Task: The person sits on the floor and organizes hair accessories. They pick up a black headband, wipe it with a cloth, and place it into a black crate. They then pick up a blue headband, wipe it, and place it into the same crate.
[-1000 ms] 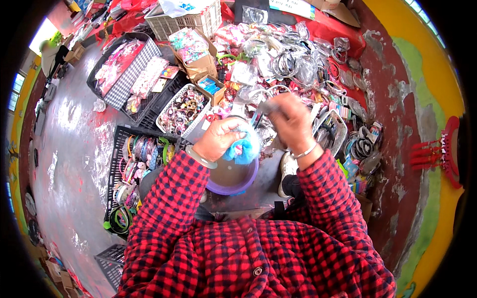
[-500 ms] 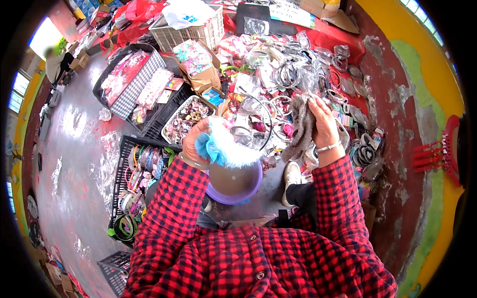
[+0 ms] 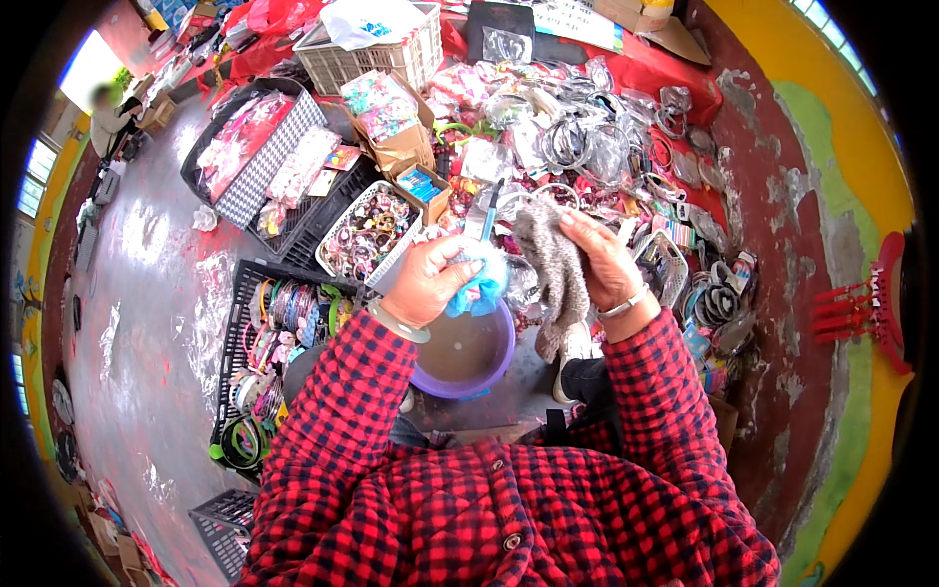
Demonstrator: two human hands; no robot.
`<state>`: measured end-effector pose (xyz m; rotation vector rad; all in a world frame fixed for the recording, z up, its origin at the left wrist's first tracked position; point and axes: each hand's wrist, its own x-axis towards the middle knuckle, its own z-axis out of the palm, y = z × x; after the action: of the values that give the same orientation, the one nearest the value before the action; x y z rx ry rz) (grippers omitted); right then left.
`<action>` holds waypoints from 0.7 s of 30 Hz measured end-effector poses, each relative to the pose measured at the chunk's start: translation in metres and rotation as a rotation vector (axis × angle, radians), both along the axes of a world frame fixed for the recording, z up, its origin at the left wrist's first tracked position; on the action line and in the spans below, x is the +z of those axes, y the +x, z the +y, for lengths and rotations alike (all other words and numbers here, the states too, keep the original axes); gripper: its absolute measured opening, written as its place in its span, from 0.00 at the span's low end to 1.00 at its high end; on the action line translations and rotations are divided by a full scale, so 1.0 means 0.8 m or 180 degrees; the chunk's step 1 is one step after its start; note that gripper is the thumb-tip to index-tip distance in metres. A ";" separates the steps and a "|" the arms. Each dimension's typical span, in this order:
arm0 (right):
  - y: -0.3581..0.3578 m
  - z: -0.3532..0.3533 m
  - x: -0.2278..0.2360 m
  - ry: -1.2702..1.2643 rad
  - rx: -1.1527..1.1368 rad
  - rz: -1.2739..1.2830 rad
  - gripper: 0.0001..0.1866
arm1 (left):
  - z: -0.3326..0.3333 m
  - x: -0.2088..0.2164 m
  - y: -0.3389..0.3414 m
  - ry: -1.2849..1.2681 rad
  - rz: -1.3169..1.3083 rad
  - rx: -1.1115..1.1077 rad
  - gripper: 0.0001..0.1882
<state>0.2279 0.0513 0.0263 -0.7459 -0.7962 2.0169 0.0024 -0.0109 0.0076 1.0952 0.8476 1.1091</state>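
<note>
The purple bowl (image 3: 465, 354) sits over the lap, just below both hands. The left hand (image 3: 430, 279) is curled shut around a blue puff (image 3: 481, 284), which has come down from above the bowl to its rim. The right hand (image 3: 606, 259), empty half a second ago, now pinches a grey furry piece (image 3: 553, 269) hanging beside the puff. Beyond lie trays of hair bands (image 3: 367, 230).

Floor: grey concrete (image 3: 147, 323), glossy, smeared with red and white paint.
Wall: on the right, yellow over green and dark red (image 3: 841, 196), its paint peeling.
Windows: bright panes (image 3: 34, 166) along the left rim.
Light: daylight.
</note>
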 end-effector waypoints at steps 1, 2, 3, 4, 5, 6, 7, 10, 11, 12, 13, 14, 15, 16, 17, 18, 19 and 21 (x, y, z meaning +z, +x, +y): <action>-0.007 -0.005 0.002 -0.0044 0.0050 0.0088 0.15 | 0.000 -0.004 0.001 0.0114 0.0104 -0.0055 0.08; -0.012 -0.008 -0.001 -0.0108 0.0098 0.0168 0.15 | 0.000 -0.004 0.004 0.0462 0.0519 0.0060 0.07; -0.017 -0.011 -0.006 -0.0172 0.0146 0.0248 0.16 | 0.000 -0.007 0.006 0.0681 0.0793 0.0130 0.07; -0.022 -0.014 -0.008 -0.0266 0.0309 0.0227 0.16 | 0.000 -0.011 0.007 0.0899 0.1068 0.0201 0.08; -0.031 -0.017 -0.008 -0.0212 0.0459 0.0187 0.16 | 0.000 -0.013 0.009 0.1116 0.1339 0.0270 0.08; -0.037 -0.022 -0.010 -0.0207 0.0507 0.0166 0.16 | 0.001 -0.012 0.012 0.1546 0.1587 0.0408 0.08; -0.041 -0.027 -0.012 -0.0202 0.0556 0.0146 0.16 | 0.001 -0.012 0.012 0.1647 0.1702 0.0322 0.08; -0.040 -0.027 -0.017 -0.0319 0.0550 0.0037 0.15 | -0.001 -0.001 0.013 0.1684 0.1856 -0.0041 0.05; -0.039 -0.027 -0.018 -0.0343 0.0563 -0.0006 0.14 | -0.002 0.002 0.014 0.1537 0.1761 -0.0112 0.04; -0.040 -0.028 -0.020 -0.0297 0.0526 -0.0096 0.14 | -0.004 0.004 0.015 0.1390 0.1665 -0.0183 0.04; -0.041 -0.031 -0.019 -0.0189 0.0464 -0.0180 0.14 | -0.005 0.005 0.015 0.1244 0.1567 -0.0254 0.03; -0.042 -0.033 -0.016 -0.0078 0.0401 -0.0263 0.13 | -0.005 0.002 0.014 0.1115 0.1505 -0.0318 0.03; -0.043 -0.036 -0.013 0.0034 0.0337 -0.0347 0.13 | -0.004 -0.002 0.012 0.0986 0.1442 -0.0383 0.03; -0.046 -0.039 -0.007 0.0108 0.0224 -0.0432 0.11 | -0.003 -0.005 0.012 0.0858 0.1378 -0.0449 0.03; -0.047 -0.040 -0.004 0.0137 0.0209 -0.0450 0.12 | -0.003 -0.006 0.011 0.0880 0.1319 -0.0429 0.03; -0.047 -0.039 -0.003 0.0166 0.0192 -0.0467 0.13 | -0.003 -0.006 0.011 0.0903 0.1261 -0.0410 0.03; -0.047 -0.039 -0.001 0.0194 0.0175 -0.0483 0.14 | -0.003 -0.006 0.011 0.0925 0.1203 -0.0392 0.03; -0.045 -0.035 -0.005 0.0215 0.0146 -0.0443 0.13 | -0.002 -0.007 0.010 0.1039 0.1269 -0.0369 0.04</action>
<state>0.1915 0.0231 0.0227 -0.8427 -0.9649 1.9844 0.0105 -0.0128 0.0023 1.6549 0.9154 0.9657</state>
